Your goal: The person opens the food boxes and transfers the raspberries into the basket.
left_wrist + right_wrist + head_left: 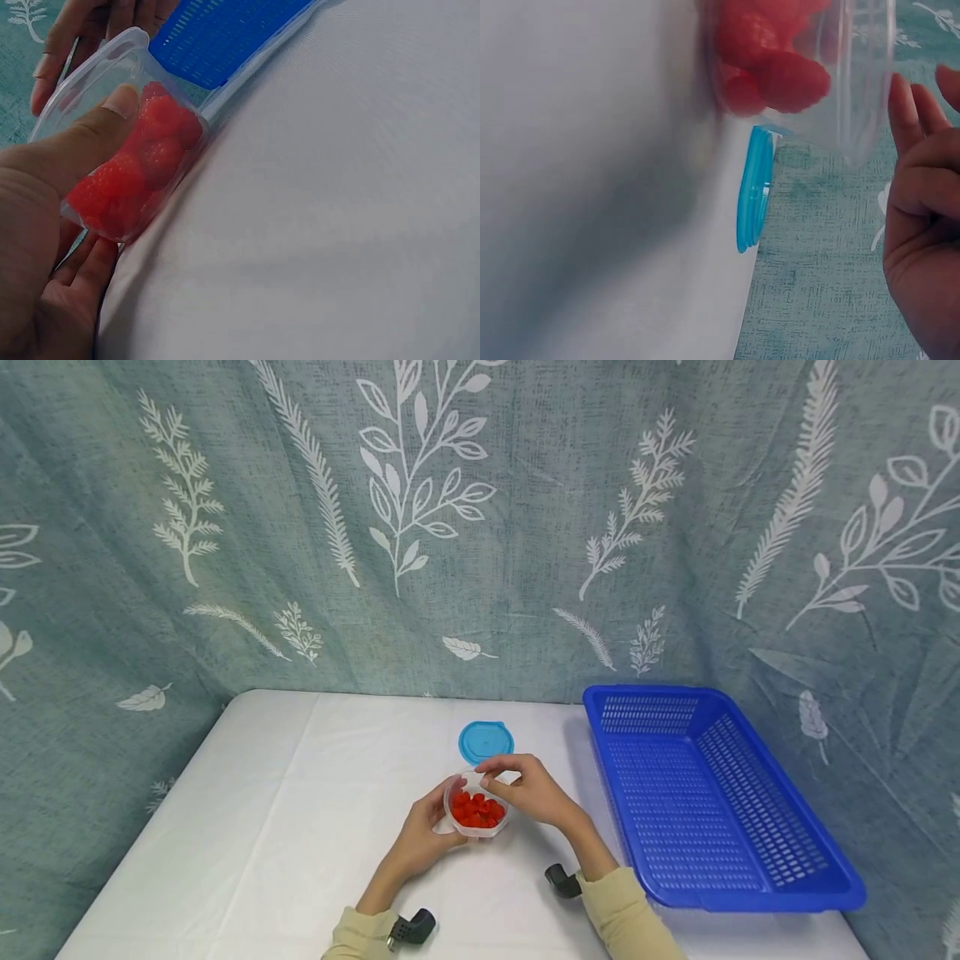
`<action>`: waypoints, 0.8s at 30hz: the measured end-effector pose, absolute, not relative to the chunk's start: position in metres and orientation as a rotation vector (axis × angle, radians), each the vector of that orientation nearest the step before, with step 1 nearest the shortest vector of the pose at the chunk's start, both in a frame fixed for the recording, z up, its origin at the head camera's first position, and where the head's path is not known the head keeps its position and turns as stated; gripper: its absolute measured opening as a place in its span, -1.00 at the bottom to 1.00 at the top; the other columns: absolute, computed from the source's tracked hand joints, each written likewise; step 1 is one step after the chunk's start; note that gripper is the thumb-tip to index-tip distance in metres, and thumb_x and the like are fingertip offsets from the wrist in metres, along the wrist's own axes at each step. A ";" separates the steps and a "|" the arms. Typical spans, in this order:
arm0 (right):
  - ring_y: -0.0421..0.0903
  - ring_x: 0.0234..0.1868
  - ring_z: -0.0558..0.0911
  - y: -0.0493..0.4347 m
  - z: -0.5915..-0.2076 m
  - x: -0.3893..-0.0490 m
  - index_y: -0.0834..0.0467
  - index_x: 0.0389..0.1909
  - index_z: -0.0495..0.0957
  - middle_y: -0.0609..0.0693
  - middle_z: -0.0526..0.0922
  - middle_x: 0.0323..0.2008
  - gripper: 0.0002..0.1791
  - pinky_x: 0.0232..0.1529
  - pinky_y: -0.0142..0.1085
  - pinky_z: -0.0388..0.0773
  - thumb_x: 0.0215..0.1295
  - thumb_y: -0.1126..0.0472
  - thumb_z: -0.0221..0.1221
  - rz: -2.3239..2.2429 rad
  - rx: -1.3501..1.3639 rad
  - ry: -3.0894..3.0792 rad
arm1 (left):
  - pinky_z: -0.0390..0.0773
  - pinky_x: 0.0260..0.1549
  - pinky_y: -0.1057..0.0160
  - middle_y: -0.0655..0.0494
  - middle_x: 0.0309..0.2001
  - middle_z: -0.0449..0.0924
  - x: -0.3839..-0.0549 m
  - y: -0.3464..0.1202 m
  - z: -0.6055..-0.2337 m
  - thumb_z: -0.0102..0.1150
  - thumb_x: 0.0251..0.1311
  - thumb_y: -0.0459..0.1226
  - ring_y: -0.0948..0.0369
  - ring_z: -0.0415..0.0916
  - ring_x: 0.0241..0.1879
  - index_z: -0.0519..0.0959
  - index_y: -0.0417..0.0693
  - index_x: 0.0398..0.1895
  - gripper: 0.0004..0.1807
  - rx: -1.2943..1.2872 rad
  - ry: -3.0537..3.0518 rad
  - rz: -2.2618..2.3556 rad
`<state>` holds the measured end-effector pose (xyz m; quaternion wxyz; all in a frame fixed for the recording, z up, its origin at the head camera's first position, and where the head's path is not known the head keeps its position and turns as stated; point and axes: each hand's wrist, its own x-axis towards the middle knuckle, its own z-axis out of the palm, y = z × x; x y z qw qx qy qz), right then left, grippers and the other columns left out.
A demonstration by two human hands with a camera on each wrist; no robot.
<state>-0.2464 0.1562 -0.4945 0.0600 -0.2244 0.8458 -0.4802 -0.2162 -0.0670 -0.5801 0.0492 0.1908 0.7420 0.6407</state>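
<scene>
While L hand (422, 841) grips clear container (480, 832), approx. half full of red berries (477, 812), over table (300, 835), R hand (536, 791) is at rim, fingers loosely bent; blue lid (486, 741) just beyond; blue basket (750, 902) to R.

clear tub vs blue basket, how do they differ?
Size: the clear tub is far smaller than the blue basket. Look: the tub is see-through; the basket is blue and slotted. State: the left hand grips the tub, which holds red berries; the basket stands untouched. Both are open-topped.
</scene>
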 end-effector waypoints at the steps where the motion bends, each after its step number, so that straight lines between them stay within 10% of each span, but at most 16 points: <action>1: -0.02 -0.05 0.64 0.156 -0.496 -0.245 0.21 0.05 0.69 0.00 0.74 -0.15 -0.72 -0.25 -0.32 0.69 0.39 0.22 0.25 -1.440 -0.692 2.545 | 0.29 0.45 0.07 0.03 0.43 0.42 -0.216 -0.067 -0.580 0.51 0.03 -0.37 0.07 0.30 0.47 0.24 -0.02 0.56 -0.02 0.582 2.265 1.949; 24: -0.14 -0.26 0.58 0.144 -0.487 -0.226 0.20 -0.12 0.76 -0.02 0.77 -0.20 -0.84 -0.23 -0.31 0.62 0.35 0.31 0.27 -0.850 -0.768 2.606 | 0.30 0.44 0.07 0.00 0.45 0.39 -0.217 -0.068 -0.582 0.48 0.07 -0.40 0.07 0.26 0.50 0.24 -0.05 0.56 -0.05 0.620 2.284 1.934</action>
